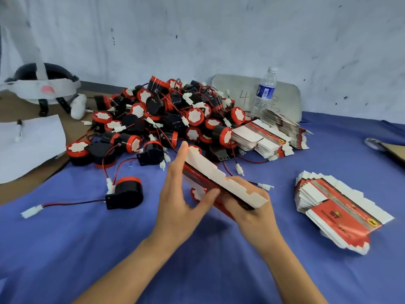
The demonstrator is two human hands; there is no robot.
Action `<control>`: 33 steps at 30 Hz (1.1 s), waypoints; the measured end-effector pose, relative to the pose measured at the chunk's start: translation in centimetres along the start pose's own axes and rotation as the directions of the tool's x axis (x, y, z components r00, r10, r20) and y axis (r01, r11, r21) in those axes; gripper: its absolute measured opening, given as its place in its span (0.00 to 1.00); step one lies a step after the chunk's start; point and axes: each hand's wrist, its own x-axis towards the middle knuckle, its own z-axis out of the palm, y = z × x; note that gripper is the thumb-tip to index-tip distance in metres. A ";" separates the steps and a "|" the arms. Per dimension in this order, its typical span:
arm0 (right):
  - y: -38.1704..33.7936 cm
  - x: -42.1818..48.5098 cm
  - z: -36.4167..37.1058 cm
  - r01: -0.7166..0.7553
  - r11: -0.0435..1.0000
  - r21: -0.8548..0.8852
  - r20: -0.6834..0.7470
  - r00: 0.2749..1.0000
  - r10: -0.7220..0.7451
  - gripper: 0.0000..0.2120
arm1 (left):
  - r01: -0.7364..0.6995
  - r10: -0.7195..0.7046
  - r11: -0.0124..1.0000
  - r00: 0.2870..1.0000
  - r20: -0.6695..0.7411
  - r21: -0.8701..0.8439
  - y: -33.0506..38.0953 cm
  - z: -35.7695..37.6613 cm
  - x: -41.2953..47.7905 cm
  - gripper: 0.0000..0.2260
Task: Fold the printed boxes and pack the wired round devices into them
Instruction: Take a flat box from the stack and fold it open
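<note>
Nearest, blue cloth (65, 249) runs from the bench's near edge up to the hands. Left hand (182, 194) pinches thumb against straight fingers, and right hand (252, 207) curls under, a stack of flat printed boxes (221, 181) held on edge mid-bench. A lone wired round device (128, 193) lies left, a fanned box stack (341, 211) right. The device heap (175, 119) lies beyond.

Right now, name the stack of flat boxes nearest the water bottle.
The far stack against the device heap, beside the water bottle; the held stack and right stack lie nearer.
</note>
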 end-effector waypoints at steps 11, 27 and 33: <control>0.0 0.2 -0.5 0.022 1.000 -0.019 -0.070 0.997 -0.023 0.22 | 0.061 -0.061 0.995 0.998 0.009 -0.082 0.1 0.0 -0.1 0.34; -0.2 0.1 -1.1 -0.138 0.990 0.033 -0.156 0.978 0.142 0.08 | 0.060 -0.050 0.984 0.997 0.063 -0.169 0.8 -1.0 0.5 0.08; -0.5 0.4 -2.8 -0.198 0.978 -0.072 -0.235 0.956 0.176 0.16 | 0.237 -0.212 0.970 0.936 0.282 -0.058 1.1 -1.1 0.7 0.07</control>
